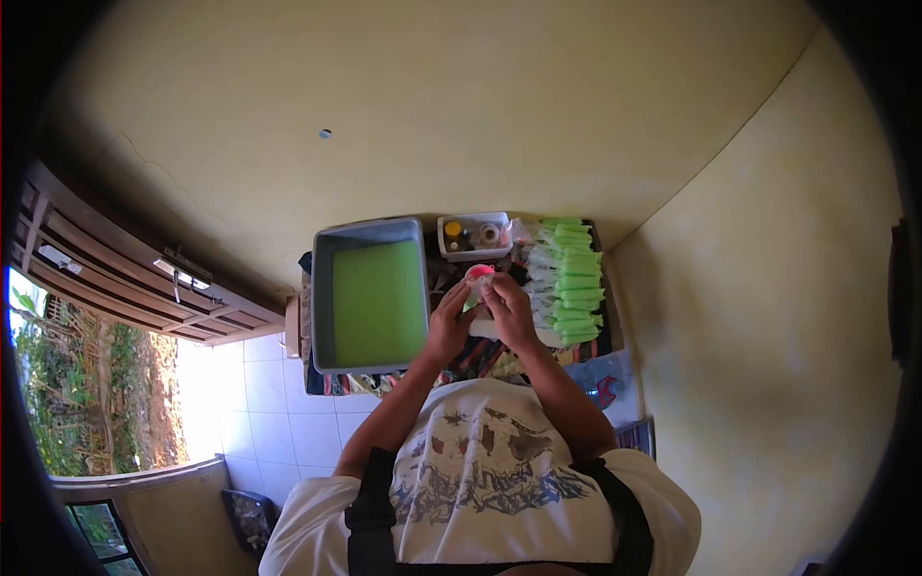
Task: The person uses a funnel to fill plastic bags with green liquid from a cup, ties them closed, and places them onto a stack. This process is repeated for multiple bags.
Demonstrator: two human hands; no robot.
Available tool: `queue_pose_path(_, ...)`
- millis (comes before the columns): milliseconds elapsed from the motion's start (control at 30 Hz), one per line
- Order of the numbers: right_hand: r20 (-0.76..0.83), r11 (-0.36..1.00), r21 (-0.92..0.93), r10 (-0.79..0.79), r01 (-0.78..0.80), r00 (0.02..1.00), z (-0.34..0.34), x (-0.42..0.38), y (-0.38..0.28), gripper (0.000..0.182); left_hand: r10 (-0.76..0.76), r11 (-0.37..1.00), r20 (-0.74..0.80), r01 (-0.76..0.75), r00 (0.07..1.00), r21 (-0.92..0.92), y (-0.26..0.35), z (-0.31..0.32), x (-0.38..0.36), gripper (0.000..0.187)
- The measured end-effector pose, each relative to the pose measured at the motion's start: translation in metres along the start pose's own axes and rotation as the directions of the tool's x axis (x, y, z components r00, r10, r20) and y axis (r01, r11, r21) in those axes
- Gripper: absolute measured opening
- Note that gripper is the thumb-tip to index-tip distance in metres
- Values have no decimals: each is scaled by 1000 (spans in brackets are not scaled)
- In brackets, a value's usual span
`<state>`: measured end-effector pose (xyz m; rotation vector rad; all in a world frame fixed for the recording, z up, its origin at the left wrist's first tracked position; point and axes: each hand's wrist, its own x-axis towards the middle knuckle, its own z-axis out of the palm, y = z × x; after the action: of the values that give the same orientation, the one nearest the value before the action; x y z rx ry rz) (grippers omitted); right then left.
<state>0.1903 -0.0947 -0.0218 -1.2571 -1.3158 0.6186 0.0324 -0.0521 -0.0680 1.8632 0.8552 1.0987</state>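
Observation:
My left hand (pixel 449 321) and my right hand (pixel 510 309) are close together over the middle of the table, fingers closed around a small pink funnel (pixel 480 272). Thin clear plastic, seemingly a bag, shows between my fingers below the funnel; its lower part is hidden. Left of my hands stands a grey tub (pixel 322 298) holding bright green liquid (pixel 379 302). To the right lie several long plastic bags filled with green (pixel 578 283), laid in a row.
A white container (pixel 471 256) with a yellow-capped jar (pixel 452 230) and a roll of tape (pixel 490 234) stands behind my hands. A patterned cloth (pixel 480 357) covers the table, which stands against the wall. At left is an open wooden door (pixel 144 269).

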Motion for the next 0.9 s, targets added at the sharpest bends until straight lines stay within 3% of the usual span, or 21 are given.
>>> queue_pose_path(33,10,998,61,28,-28,1000,-2,2,-8,28,118,989,-6,-117,993,94,-3,7,0,52)
queue_pose_path(100,28,980,180,79,-83,996,-7,6,-19,30,100,993,-24,-98,995,70,3,15,6,49)
queue_pose_path(300,147,925,292,206,-242,967,-27,10,-13,33,192,974,-39,-186,981,130,13,29,22,37)
queue_pose_path(367,97,942,255,199,-218,975,-29,9,-22,33,218,965,-69,-204,974,166,13,37,21,30)
queue_pose_path(500,-8,981,83,179,-177,984,-38,3,-39,36,266,904,20,-256,964,343,22,36,23,22)
queue_pose_path(600,-80,990,49,135,-131,988,-39,-2,-54,37,312,862,7,-286,950,418,30,37,23,21)
queue_pose_path(700,-132,984,154,116,-95,984,-47,-4,-78,36,326,840,-17,-281,945,465,34,38,24,22)
queue_pose_path(800,-108,983,170,86,-67,990,-56,0,-77,34,285,844,-11,-245,959,477,19,41,21,23)
queue_pose_path(900,-23,998,46,53,-52,998,-54,7,-59,32,223,870,-37,-181,974,459,13,43,22,26)
